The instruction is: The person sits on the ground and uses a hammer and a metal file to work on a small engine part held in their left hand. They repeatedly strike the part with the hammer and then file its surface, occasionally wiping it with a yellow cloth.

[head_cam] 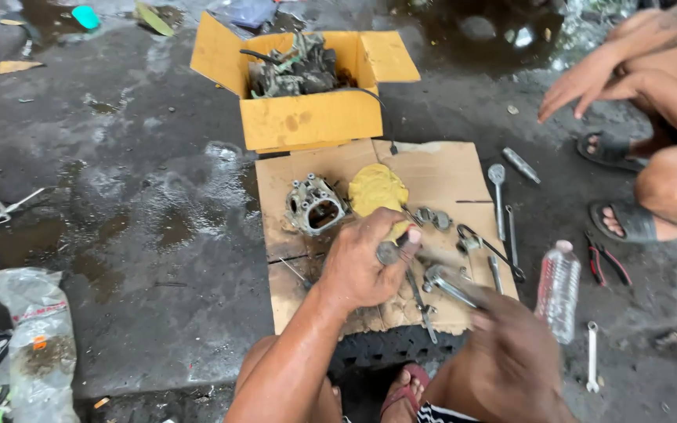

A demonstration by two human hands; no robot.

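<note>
Wet, dark concrete floor [158, 235] with puddles, in flat daylight

the person's left hand [366, 262] reaches forward from the lower middle of the view, its bare forearm rising at a slant from the knee. the back of the hand faces up, the fingers curl inward, and the thumb and forefinger pinch closed on a small round metal part [388, 252]. the wrist is bent slightly down. the right hand [507, 352] sits lower and nearer the body, at the lower right, blurred. its back faces the camera, the fingers are folded in a fist round the handle of a metal tool [450, 285] that sticks out up and to the left. the two hands are near each other but do not touch.
</note>
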